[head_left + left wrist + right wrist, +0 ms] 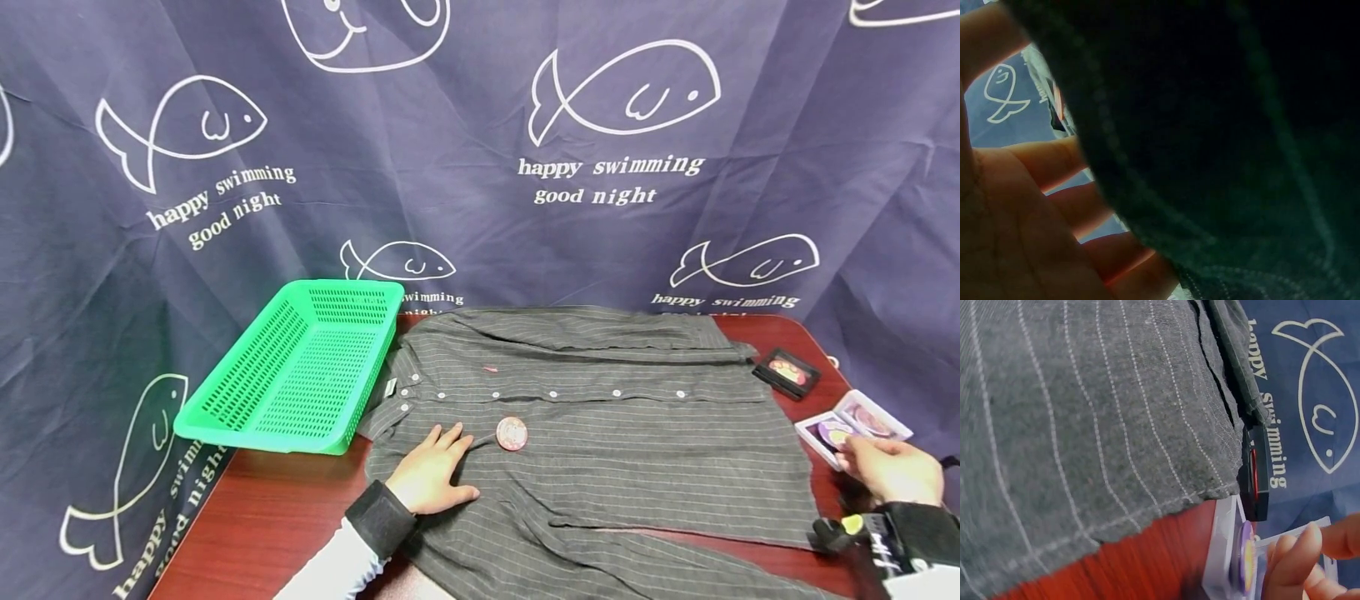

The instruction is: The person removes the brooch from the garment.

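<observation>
A dark grey pinstriped button-up shirt (637, 450) lies spread across the table. My left hand (431, 479) rests on it near the collar, fingers extended. In the left wrist view, dark striped cloth covers much of the picture beside the left hand (1029, 212). A round pink-and-white badge (512, 433) lies on the shirt, right of that hand. At the right edge, my right hand (896, 471) has bent fingers at a purple round badge (834, 432) in an opened white case (810, 429). Whether the fingertips (1310, 540) pinch the badge is hidden.
A green plastic basket (352, 446) stands at the left. A black case (806, 392) with a red-and-cream badge inside lies beyond the shirt hem. The red-brown table (292, 492) meets a blue fish-print curtain (480, 167) at its far edge.
</observation>
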Tool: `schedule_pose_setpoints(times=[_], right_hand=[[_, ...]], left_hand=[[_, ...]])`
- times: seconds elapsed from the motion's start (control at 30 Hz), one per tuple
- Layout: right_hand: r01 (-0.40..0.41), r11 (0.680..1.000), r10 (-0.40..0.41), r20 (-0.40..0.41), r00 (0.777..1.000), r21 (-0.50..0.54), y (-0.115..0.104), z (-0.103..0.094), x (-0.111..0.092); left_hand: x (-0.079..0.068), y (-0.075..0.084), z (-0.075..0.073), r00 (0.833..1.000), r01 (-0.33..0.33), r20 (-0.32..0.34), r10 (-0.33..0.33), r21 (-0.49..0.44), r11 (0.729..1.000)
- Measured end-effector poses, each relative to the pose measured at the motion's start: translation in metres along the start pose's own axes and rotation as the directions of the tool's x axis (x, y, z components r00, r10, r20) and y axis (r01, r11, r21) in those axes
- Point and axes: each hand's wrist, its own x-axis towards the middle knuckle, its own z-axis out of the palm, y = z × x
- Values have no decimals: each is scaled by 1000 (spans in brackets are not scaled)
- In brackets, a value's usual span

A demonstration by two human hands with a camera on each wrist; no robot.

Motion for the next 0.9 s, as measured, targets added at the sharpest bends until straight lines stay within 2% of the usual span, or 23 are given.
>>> schedule_pose_setpoints(times=[0.07,0.17,0.23,0.37,0.5,0.63,0.73,0.9], right_hand=[[60,995,-65,-60,996,-73,-5,1,1],[144,975,-166,-123,978,-169,-13,2,2],[216,950,-251,-142,958,-224,-18,2,3],[323,907,-373,-158,914,-271,-26,0,6],[392,869,-455,-176,873,-304,-35,-4,13],[400,838,-490,-190,851,-372,-44,-6,19],[375,823,-489,-197,850,-427,-47,-6,22],[360,817,-482,-191,855,-451,-46,-7,24]], left_hand=[[0,0,-1,1000,1,1,-1,-2,1000],[0,0,-2,1000,-2,0,2,4,1000],[0,1,-2,1000,-2,1,2,3,1000],[0,1,-3,1000,-1,6,1,-1,1000],[1,0,-1,1000,-3,2,3,5,1000],[2,0,0,1000,-6,-5,6,17,1000],[2,0,0,1000,-7,-8,7,21,1000],[2,0,1,1000,-5,-8,5,20,1000]])
